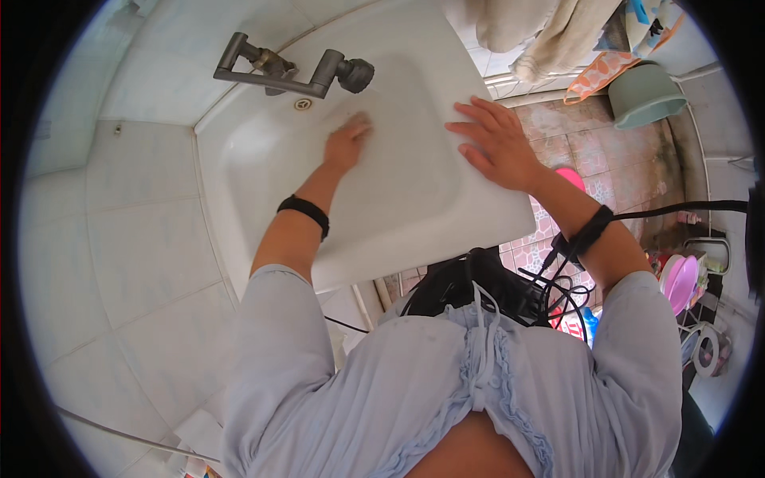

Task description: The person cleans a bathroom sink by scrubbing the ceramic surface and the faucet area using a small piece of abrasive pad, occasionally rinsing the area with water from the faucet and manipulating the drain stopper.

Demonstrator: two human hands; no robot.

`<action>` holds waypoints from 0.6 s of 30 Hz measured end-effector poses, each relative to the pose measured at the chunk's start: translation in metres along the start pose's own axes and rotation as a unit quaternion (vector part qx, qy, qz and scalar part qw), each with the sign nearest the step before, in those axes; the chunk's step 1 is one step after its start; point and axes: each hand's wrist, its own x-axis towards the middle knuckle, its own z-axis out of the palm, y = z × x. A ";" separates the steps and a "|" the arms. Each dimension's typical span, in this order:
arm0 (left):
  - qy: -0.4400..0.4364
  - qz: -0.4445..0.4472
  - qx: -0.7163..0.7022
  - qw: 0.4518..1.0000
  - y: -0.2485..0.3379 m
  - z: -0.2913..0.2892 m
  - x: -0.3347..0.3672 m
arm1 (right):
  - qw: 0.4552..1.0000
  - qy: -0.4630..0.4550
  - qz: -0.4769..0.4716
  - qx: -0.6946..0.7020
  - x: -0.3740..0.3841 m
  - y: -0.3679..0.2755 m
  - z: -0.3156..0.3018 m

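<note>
My left hand (345, 146) is down inside a white sink (426, 227), below the faucet's spout. Its fingers are smeared by motion, so whether they hold anything is unclear. A grey jointed faucet (275, 82) with a round, dark outlet reaches out over the basin from the far left. Close behind my left hand, a small round brass-coloured overflow fitting (303, 104) sits in the basin wall. Spread fingers of my right hand (500, 149) rest at the sink's right rim, holding nothing. The basin's inside looks wet and whitish.
Pale wall tiles (159, 239) border the sink on the left. Towels (558, 40) hang at the far right, near a pale green tub (647, 97) on the tiled floor. A black cable (677, 208) runs to my right wrist, and pink basins (680, 285) stand at the right.
</note>
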 end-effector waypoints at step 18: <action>-0.435 -0.290 -0.042 0.851 -0.023 -0.145 -0.112 | 1.000 0.001 -0.011 0.006 -0.003 0.003 0.000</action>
